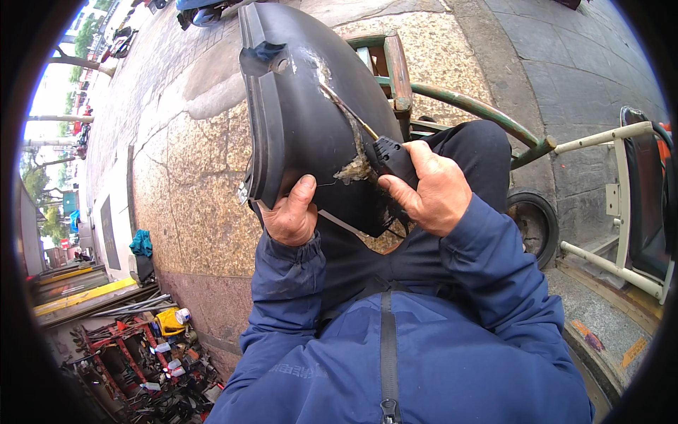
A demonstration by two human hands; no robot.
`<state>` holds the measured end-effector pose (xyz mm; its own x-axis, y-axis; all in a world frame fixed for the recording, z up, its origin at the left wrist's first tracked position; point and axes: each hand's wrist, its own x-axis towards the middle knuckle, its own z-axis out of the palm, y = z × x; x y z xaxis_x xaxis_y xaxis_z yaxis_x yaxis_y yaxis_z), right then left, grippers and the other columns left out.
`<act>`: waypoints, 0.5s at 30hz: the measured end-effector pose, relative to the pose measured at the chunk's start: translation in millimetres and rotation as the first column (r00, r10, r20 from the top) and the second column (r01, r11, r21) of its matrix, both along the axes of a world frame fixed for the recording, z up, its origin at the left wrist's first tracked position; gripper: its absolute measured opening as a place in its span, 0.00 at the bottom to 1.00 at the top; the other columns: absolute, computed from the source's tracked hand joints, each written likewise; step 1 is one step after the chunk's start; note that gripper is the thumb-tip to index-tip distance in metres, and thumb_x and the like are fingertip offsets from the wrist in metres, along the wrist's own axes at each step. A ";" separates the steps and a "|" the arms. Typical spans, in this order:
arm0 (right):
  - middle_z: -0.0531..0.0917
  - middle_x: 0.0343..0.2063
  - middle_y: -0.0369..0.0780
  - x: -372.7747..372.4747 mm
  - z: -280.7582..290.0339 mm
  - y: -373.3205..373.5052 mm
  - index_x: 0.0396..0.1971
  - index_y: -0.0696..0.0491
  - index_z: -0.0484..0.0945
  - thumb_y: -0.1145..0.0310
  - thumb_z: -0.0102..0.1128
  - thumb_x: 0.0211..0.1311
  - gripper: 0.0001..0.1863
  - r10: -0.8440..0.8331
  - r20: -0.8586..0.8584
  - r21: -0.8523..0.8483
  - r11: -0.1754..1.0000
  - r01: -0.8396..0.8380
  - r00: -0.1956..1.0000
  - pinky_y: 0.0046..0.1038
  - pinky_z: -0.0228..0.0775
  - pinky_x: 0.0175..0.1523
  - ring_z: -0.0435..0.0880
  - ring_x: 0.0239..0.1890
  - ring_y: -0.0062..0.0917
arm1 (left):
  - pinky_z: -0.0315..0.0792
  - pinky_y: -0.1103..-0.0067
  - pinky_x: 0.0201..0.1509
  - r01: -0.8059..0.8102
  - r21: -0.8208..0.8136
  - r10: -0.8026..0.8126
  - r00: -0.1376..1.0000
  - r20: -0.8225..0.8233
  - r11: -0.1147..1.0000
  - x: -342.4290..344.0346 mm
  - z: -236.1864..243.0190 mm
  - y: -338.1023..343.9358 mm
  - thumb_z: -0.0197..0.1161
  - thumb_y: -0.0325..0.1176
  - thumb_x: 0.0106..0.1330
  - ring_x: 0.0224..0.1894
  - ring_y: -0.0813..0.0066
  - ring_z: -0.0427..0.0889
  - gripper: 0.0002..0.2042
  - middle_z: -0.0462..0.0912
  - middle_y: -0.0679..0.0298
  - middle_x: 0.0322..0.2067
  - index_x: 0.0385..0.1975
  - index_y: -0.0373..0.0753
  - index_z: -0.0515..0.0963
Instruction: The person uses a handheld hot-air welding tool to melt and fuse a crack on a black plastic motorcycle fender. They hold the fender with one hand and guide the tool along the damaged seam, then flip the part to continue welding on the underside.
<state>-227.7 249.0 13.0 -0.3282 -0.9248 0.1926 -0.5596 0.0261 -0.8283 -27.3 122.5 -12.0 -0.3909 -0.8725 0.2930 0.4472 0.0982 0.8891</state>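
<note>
Across my lap rests a large curved black plastic panel (304, 134) that looks like a scooter body part. A rough, pale, melted-looking seam (357, 167) runs over its surface, with a ragged break near its lower right edge. My left hand (291, 214) grips the panel's near edge, thumb on top and fingers hidden beneath. My right hand (432, 185) is closed around the black handle of a soldering iron (395, 160). The iron's long metal shaft points up and left, its tip at or just above the upper part of the seam.
A green wooden-framed stool or chair (399, 74) stands beyond the panel. To the right are a black tyre (534, 225) and a cream metal-framed chair (625, 212). Tools and parts lie heaped around a red rack (134, 353) at lower left. Parked vehicles show farther off.
</note>
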 end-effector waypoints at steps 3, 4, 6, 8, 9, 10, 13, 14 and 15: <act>0.83 0.28 0.54 1.3 0.9 -1.0 0.46 0.61 0.72 0.63 0.70 0.63 0.22 0.004 -0.001 -0.003 1.000 -0.004 1.000 0.39 0.77 0.38 0.85 0.33 0.51 | 0.68 0.64 0.69 -0.006 0.008 0.006 1.000 0.000 1.000 0.2 -1.1 0.0 0.59 0.12 0.60 0.61 0.60 0.77 0.29 0.77 0.51 0.60 0.65 0.32 0.71; 0.83 0.28 0.54 1.0 1.1 -0.8 0.46 0.61 0.72 0.63 0.70 0.63 0.22 0.010 0.006 0.010 1.000 -0.010 1.000 0.39 0.76 0.38 0.85 0.33 0.51 | 0.68 0.64 0.69 -0.014 -0.006 0.014 1.000 0.003 1.000 -0.1 -1.8 -0.5 0.59 0.12 0.60 0.60 0.60 0.78 0.29 0.78 0.51 0.60 0.64 0.32 0.71; 0.83 0.28 0.54 0.3 1.3 -0.8 0.46 0.61 0.72 0.62 0.70 0.63 0.22 0.011 0.000 0.017 1.000 -0.011 1.000 0.39 0.76 0.38 0.85 0.33 0.51 | 0.69 0.65 0.68 -0.024 -0.021 0.024 1.000 0.009 0.999 -0.3 -2.7 -0.9 0.60 0.12 0.60 0.59 0.61 0.79 0.29 0.79 0.51 0.58 0.64 0.33 0.71; 0.83 0.28 0.54 -0.5 1.1 -1.2 0.46 0.61 0.72 0.63 0.70 0.63 0.22 0.000 -0.024 0.002 1.000 0.000 1.000 0.39 0.77 0.38 0.85 0.33 0.50 | 0.70 0.66 0.66 -0.022 -0.024 0.022 1.000 0.007 0.999 0.0 -2.5 -0.6 0.60 0.12 0.59 0.57 0.62 0.80 0.28 0.80 0.52 0.57 0.63 0.33 0.72; 0.83 0.29 0.54 -0.8 1.1 -0.9 0.46 0.61 0.72 0.63 0.70 0.63 0.22 -0.004 -0.019 0.002 1.000 0.004 1.000 0.39 0.77 0.38 0.85 0.33 0.50 | 0.71 0.67 0.65 -0.034 -0.012 0.035 0.999 0.022 0.999 0.5 -1.9 -0.2 0.60 0.12 0.59 0.56 0.63 0.80 0.28 0.81 0.53 0.56 0.63 0.33 0.72; 0.83 0.29 0.54 -1.3 1.1 -0.5 0.46 0.61 0.72 0.63 0.70 0.63 0.21 -0.007 -0.014 0.002 1.000 0.007 1.000 0.39 0.77 0.38 0.85 0.33 0.50 | 0.71 0.67 0.65 -0.040 -0.002 0.040 0.999 0.029 0.999 1.0 -1.2 0.4 0.61 0.12 0.59 0.55 0.63 0.81 0.28 0.81 0.53 0.55 0.62 0.33 0.73; 0.83 0.29 0.54 -0.3 0.6 -0.8 0.46 0.60 0.72 0.63 0.70 0.63 0.21 -0.004 -0.005 0.001 1.000 0.004 1.000 0.39 0.77 0.38 0.85 0.33 0.50 | 0.72 0.68 0.63 -0.057 0.022 0.057 0.998 0.030 0.998 1.3 0.3 1.6 0.61 0.13 0.59 0.53 0.65 0.81 0.27 0.82 0.54 0.54 0.62 0.33 0.73; 0.83 0.29 0.54 0.5 0.4 -0.8 0.46 0.60 0.72 0.63 0.70 0.63 0.21 -0.004 -0.002 0.001 1.000 0.004 1.000 0.39 0.76 0.38 0.85 0.33 0.50 | 0.72 0.69 0.63 -0.063 0.036 0.063 0.998 0.026 0.997 1.0 0.3 2.2 0.62 0.13 0.59 0.53 0.65 0.81 0.27 0.82 0.54 0.53 0.62 0.33 0.73; 0.83 0.29 0.54 1.3 0.3 -0.6 0.46 0.60 0.72 0.63 0.70 0.63 0.21 0.003 0.009 0.018 1.000 -0.003 1.000 0.39 0.76 0.38 0.85 0.33 0.50 | 0.72 0.69 0.63 -0.066 0.037 0.065 0.998 0.026 0.997 0.7 0.2 2.7 0.62 0.13 0.59 0.53 0.65 0.81 0.27 0.82 0.54 0.54 0.62 0.33 0.73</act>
